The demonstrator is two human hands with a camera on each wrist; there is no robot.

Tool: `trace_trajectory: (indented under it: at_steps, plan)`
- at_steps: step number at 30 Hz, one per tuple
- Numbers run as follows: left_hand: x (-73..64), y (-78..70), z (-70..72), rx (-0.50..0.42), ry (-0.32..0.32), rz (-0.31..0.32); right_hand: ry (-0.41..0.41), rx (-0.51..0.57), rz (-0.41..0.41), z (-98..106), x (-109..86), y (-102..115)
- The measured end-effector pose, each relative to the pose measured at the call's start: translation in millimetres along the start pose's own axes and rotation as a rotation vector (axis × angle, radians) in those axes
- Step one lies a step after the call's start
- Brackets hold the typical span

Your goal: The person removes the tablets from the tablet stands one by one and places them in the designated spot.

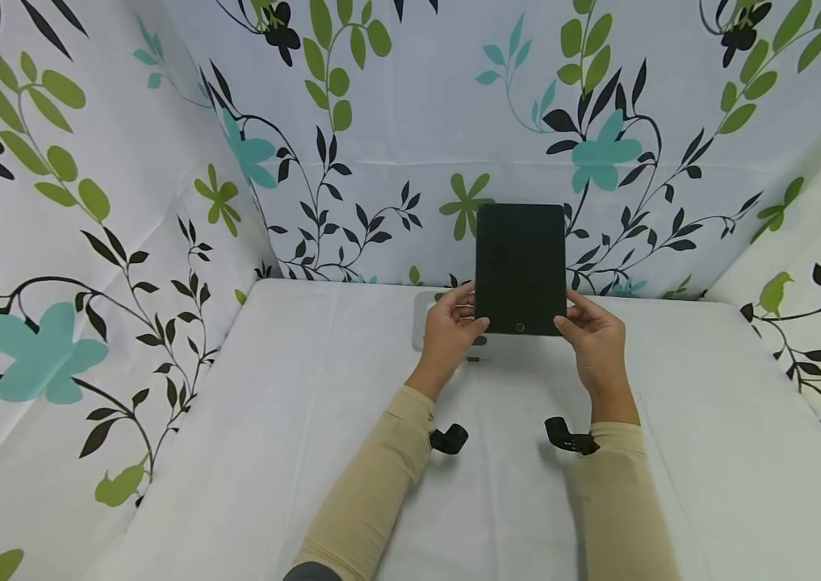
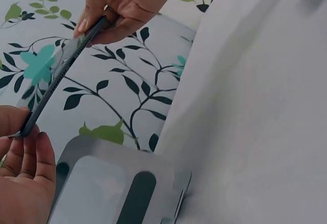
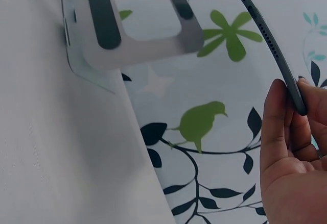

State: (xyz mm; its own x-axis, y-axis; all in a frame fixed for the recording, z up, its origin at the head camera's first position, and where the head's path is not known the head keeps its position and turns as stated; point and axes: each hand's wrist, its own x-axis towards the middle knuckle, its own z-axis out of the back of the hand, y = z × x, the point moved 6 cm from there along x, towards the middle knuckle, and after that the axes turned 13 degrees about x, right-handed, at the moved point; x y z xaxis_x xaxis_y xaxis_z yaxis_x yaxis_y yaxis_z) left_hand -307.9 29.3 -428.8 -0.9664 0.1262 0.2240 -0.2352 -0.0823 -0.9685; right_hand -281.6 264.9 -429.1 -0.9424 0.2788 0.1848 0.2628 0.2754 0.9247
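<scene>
A tablet [image 1: 519, 266] with a black, dark screen and a round home button at its bottom edge is held upright above the far part of the table. My left hand [image 1: 448, 329] pinches its lower left side, thumb on the front and fingers behind. On the opposite lower corner, my right hand [image 1: 594, 335] grips it the same way. Both wrist views show the tablet edge-on, its thin dark rim [image 3: 269, 39] lined with small holes. Behind and below it stands a grey metal stand [image 2: 130, 156] with dark pad strips and a cut-out, mostly hidden by the tablet in the head view.
A white cloth covers the table [image 1: 352, 363]. Behind it and at both sides hang white curtains [image 1: 395, 105] printed with leaves, flowers and birds. A black wrist device [image 1: 449, 439] sticks out from the left sleeve, another [image 1: 570, 436] from the right.
</scene>
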Motion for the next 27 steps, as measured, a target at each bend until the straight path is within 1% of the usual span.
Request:
trace_trajectory:
  at_steps: [5, 9, 15, 18, 21, 25, 27]
  plan:
    - [0.9, -1.2, -15.8, -0.011, 0.041, 0.056, -0.048, 0.071, -0.059, 14, -0.1, 1]
    - [0.8, 1.9, -31.8, -0.009, 0.067, 0.106, -0.073, 0.112, -0.086, 27, 0.2, 3]
    - [-4.4, 4.8, -57.5, -0.018, 0.137, 0.152, -0.065, 0.188, -0.106, 50, -1.2, 4]
    - [-6.6, 8.8, -67.0, -0.023, 0.154, 0.170, -0.059, 0.208, -0.129, 59, -1.9, 3]
    - [-6.8, 15.5, -74.1, -0.020, 0.146, 0.182, -0.061, 0.201, -0.167, 67, -1.1, -1]
    - [-6.4, 26.1, -83.7, 0.010, 0.136, 0.195, -0.063, 0.132, -0.240, 79, 0.9, -7]
    - [-7.5, 30.9, -87.7, 0.036, 0.138, 0.200, -0.047, 0.094, -0.281, 85, 1.1, -12]
